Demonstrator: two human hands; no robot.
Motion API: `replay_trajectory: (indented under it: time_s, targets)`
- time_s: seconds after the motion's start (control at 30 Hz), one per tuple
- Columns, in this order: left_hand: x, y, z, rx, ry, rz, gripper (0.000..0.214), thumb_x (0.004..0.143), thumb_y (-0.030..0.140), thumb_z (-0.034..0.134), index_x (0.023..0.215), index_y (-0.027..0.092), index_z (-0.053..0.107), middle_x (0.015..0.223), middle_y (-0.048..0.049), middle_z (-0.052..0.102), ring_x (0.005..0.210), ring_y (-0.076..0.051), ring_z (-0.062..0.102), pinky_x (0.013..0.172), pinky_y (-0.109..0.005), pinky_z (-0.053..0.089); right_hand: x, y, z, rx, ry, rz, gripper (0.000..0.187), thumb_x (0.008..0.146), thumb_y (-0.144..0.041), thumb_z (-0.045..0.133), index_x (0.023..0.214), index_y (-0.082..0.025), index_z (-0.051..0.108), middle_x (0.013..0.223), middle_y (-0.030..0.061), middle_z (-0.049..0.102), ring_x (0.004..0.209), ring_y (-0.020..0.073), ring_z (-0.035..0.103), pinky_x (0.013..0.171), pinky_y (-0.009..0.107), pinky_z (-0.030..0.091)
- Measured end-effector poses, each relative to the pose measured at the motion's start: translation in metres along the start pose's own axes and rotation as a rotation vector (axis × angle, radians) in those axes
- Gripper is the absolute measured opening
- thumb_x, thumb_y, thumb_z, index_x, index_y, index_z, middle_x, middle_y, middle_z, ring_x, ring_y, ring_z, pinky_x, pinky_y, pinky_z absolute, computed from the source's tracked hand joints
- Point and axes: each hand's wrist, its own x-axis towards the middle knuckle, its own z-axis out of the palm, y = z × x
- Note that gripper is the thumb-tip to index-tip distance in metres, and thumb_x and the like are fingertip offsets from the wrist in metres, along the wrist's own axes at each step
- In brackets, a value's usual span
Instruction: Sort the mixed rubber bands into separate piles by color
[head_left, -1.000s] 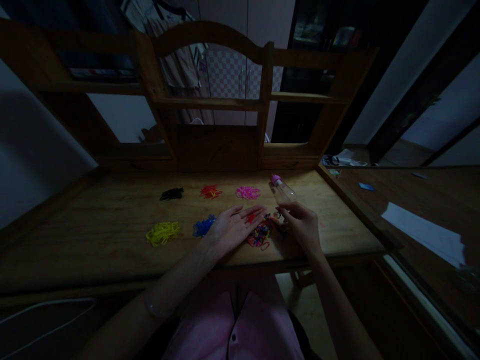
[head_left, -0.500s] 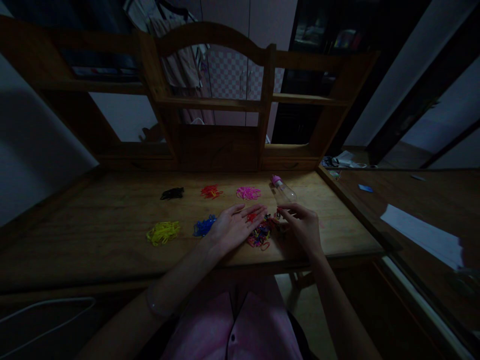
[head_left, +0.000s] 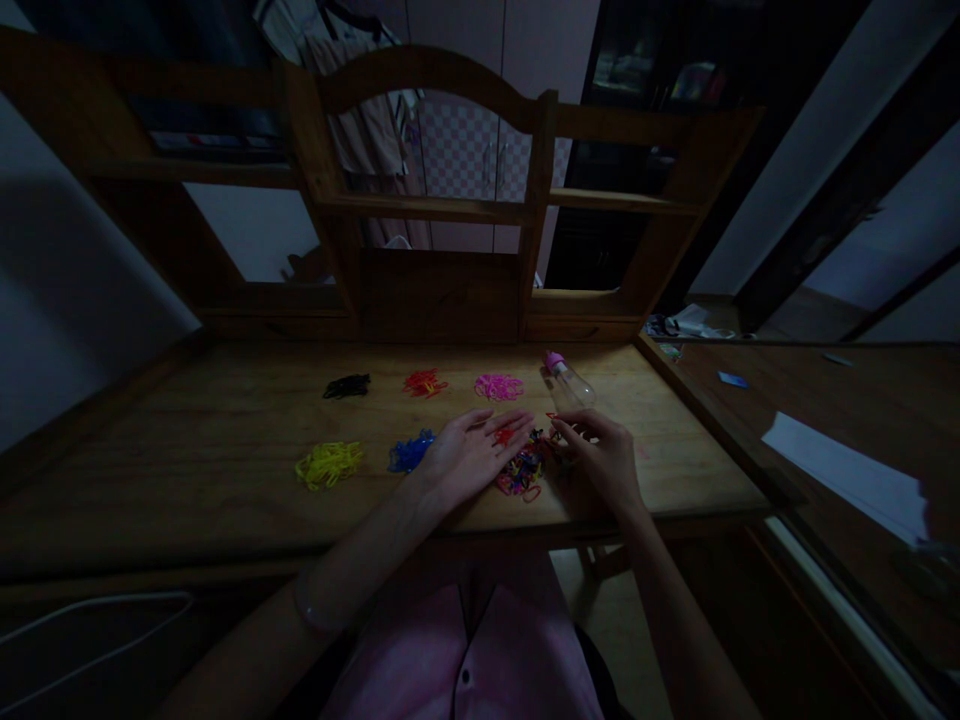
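Observation:
My left hand (head_left: 469, 455) lies palm up with its fingers stretched out, and a few red rubber bands (head_left: 503, 436) rest loose on the fingers. Between the thumb and index finger of my right hand (head_left: 600, 450) is a red rubber band (head_left: 551, 416), pinched just above the table. Below and between both hands spreads a mixed pile of coloured rubber bands (head_left: 521, 475), partly covered by my left fingers. Close to my left hand sits a heap of blue rubber bands (head_left: 409, 453).
Separate heaps of yellow (head_left: 328, 465), black (head_left: 347, 386), red (head_left: 424, 383) and pink rubber bands (head_left: 498, 387) lie on the wooden desk (head_left: 187, 470). A clear bottle with a pink cap (head_left: 571, 382) lies beyond my right hand. A wooden shelf (head_left: 442, 210) stands behind; paper (head_left: 844, 475) is at right.
My right hand has shifted slightly, and the red rubber band at its fingertips now shows more plainly, a little higher and farther left. My left hand stays palm up with the red bands.

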Motion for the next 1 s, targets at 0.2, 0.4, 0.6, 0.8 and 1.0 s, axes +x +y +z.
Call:
replay_trajectory:
  time_s: [0.2,0.4,0.6,0.8,1.0]
  targets:
    - [0.005,-0.005,-0.001,-0.005,-0.007,-0.010,0.043,0.093,0.016,0.037,0.132,0.000,0.045,0.118,-0.0224,0.063,0.112,-0.027,0.064,0.098,-0.036,0.052,-0.007,-0.022,0.006,-0.009,-0.049,-0.146,0.014,0.087,-0.031,0.064,0.094,-0.023,0.073,0.087,0.0030,0.070,0.071,0.0158,0.061,0.065,0.028,0.047]
    - [0.005,-0.007,-0.003,-0.036,0.015,-0.005,0.039,0.096,0.017,0.035,0.128,-0.001,0.047,0.097,-0.0174,0.068,0.091,-0.021,0.070,0.086,-0.029,0.057,-0.013,-0.043,0.018,-0.041,-0.134,-0.295,0.021,0.092,-0.025,0.057,0.107,-0.026,0.071,0.106,0.0063,0.067,0.096,0.0201,0.063,0.086,0.032,0.050]
    - [-0.028,0.045,-0.020,-0.129,0.174,0.214,0.034,0.095,0.012,0.033,0.122,0.006,0.053,0.097,-0.0160,0.068,0.092,-0.023,0.070,0.081,-0.034,0.061,-0.013,-0.030,0.000,-0.045,0.002,-0.184,0.022,0.093,-0.031,0.054,0.107,-0.025,0.070,0.102,0.0063,0.067,0.082,0.0188,0.063,0.072,0.031,0.049]
    - [-0.065,0.126,-0.052,-0.130,0.333,0.519,0.031,0.096,0.014,0.029,0.110,0.012,0.057,0.090,-0.0120,0.067,0.082,-0.021,0.070,0.071,-0.037,0.063,-0.009,0.007,-0.007,-0.042,0.059,-0.042,0.024,0.092,-0.040,0.054,0.093,-0.021,0.070,0.092,0.0053,0.069,0.077,0.0191,0.063,0.069,0.030,0.049]
    - [-0.022,0.159,-0.059,0.240,0.381,0.559,0.032,0.092,0.014,0.031,0.103,0.010,0.060,0.091,-0.0143,0.067,0.091,-0.021,0.069,0.080,-0.033,0.059,-0.009,0.018,-0.007,-0.039,0.041,0.055,0.029,0.091,-0.045,0.055,0.096,-0.021,0.070,0.091,0.0046,0.072,0.070,0.0185,0.066,0.067,0.030,0.049]
